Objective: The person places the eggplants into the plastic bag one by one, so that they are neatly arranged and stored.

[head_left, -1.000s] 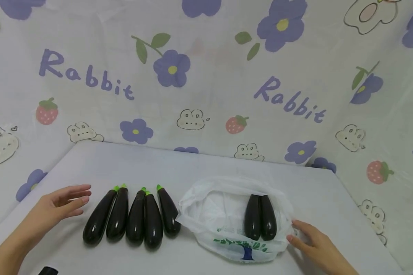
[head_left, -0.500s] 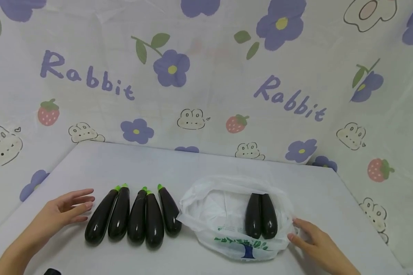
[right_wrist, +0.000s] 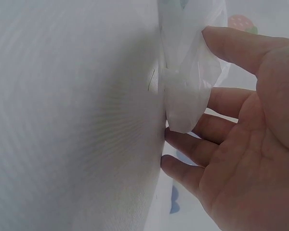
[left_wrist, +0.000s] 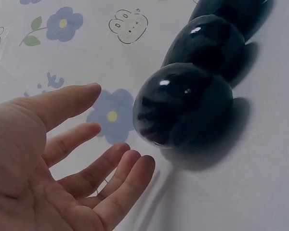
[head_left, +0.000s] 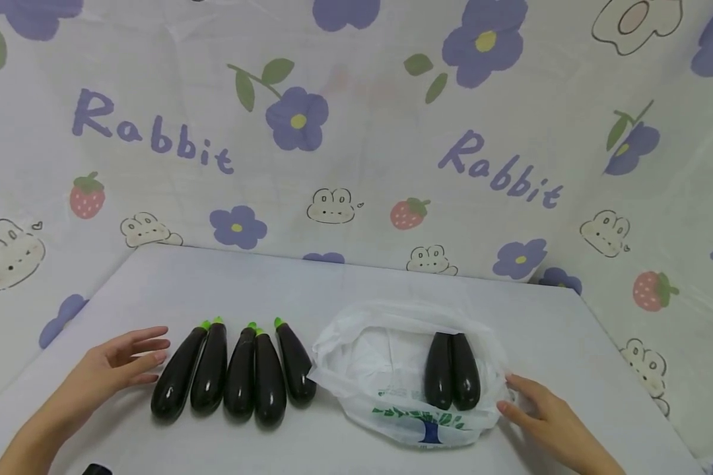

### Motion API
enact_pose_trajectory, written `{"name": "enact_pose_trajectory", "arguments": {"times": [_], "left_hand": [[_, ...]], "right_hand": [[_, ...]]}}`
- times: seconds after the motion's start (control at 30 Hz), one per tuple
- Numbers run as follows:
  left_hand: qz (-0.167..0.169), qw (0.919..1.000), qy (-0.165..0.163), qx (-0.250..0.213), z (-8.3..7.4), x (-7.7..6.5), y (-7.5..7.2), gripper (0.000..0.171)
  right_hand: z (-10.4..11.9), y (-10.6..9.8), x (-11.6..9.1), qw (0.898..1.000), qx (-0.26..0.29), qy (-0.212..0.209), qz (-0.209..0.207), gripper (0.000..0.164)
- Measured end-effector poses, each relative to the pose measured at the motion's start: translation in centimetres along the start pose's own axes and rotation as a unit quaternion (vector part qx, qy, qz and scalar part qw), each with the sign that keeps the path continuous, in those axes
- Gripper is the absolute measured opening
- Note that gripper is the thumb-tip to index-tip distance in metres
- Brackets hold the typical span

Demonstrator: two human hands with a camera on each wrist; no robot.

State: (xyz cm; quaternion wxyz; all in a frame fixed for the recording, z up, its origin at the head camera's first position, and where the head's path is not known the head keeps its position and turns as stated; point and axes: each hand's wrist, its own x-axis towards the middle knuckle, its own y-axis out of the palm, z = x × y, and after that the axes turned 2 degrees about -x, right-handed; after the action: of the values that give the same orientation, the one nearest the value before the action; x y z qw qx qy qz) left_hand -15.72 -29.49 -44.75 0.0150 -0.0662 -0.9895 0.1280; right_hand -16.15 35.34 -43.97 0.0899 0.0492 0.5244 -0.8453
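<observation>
Several dark, glossy eggplants (head_left: 239, 376) with green stem ends lie in a row on the left of the white table. My left hand (head_left: 119, 359) hovers just left of the leftmost eggplant (head_left: 178, 376), fingers loosely spread and holding nothing. The left wrist view shows a gap between its fingertips (left_wrist: 145, 166) and that eggplant's rounded end (left_wrist: 183, 106). To the right, a white plastic bag (head_left: 356, 343) lies with its mouth open, two eggplants (head_left: 451, 373) inside, their upper ends hidden. My right hand (head_left: 546, 415) touches the bag's right side with relaxed fingers, beside a crumpled bag corner (right_wrist: 188, 96).
The white table (head_left: 261, 277) reaches back to a hanging cloth (head_left: 362, 119) printed with flowers and rabbits. The bag's left edge overlaps the rightmost loose eggplant (head_left: 297, 363). A small black object (head_left: 98, 469) shows at the bottom left edge.
My left hand has moved slightly right, closer to the leftmost eggplant. My right hand stays at the bag's side, and the eggplants and bag keep their places.
</observation>
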Motion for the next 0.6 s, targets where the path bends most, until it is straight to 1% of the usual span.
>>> {"name": "enact_pose_trajectory", "arguments": {"times": [0.23, 0.43, 0.6], "left_hand": [[0.007, 0.9999, -0.012, 0.003, -0.34, 0.04, 0.3, 0.061], [0.017, 0.9996, -0.022, -0.001, -0.21, -0.06, 0.42, 0.061], [0.022, 0.9996, -0.018, -0.003, -0.01, 0.02, 0.52, 0.059]], "right_hand": [[-0.12, 0.09, -0.11, 1.0, 0.006, -0.004, -0.003, 0.081], [-0.11, 0.11, -0.17, 1.0, 0.011, 0.0, 0.002, 0.084], [-0.22, 0.14, -0.17, 1.0, 0.012, 0.002, 0.005, 0.084]]}}
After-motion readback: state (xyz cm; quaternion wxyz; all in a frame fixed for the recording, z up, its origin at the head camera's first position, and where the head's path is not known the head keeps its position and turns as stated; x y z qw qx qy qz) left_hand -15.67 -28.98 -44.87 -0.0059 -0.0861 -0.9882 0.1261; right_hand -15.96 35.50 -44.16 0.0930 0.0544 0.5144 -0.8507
